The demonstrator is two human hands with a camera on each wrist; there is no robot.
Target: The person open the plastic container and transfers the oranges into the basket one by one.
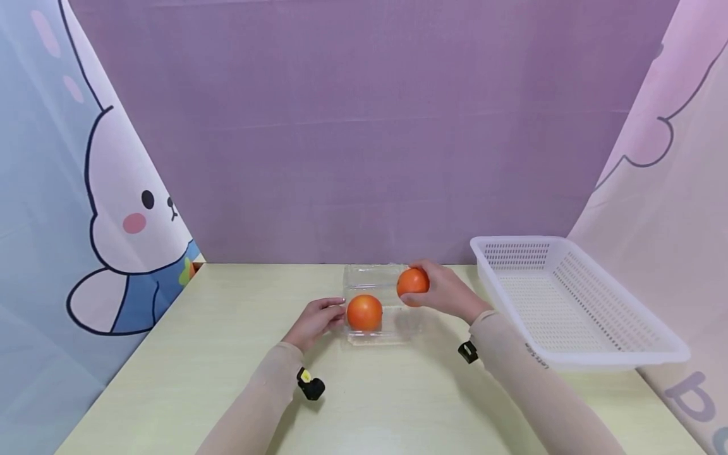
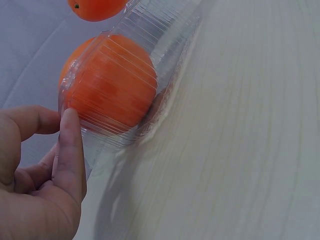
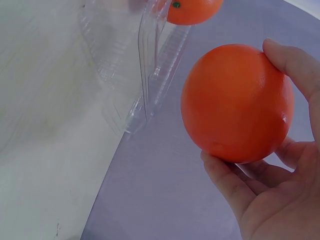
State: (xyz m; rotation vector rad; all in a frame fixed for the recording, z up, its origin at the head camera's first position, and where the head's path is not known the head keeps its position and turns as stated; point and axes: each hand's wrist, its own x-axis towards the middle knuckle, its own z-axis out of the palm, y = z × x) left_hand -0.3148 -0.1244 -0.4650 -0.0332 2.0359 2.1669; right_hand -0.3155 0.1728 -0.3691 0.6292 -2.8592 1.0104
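Note:
A clear plastic clamshell box (image 1: 378, 339) sits on the table with its lid (image 1: 372, 276) folded back. One orange (image 1: 364, 313) rests in the left part of the box. At the box's left edge my left hand (image 1: 315, 322) pinches the rim between thumb and fingers, seen close in the left wrist view. My right hand (image 1: 450, 293) grips a second orange (image 1: 412, 284), raised above the right part of the box. The right wrist view shows thumb and fingers around this orange (image 3: 237, 102), apart from the box wall.
A white perforated plastic basket (image 1: 580, 357) stands on the right side of the table (image 1: 227, 354), near the right forearm. Behind the table hangs a purple cloth (image 1: 364, 139). A printed cloth with a cartoon rabbit (image 1: 136, 202) borders the left side.

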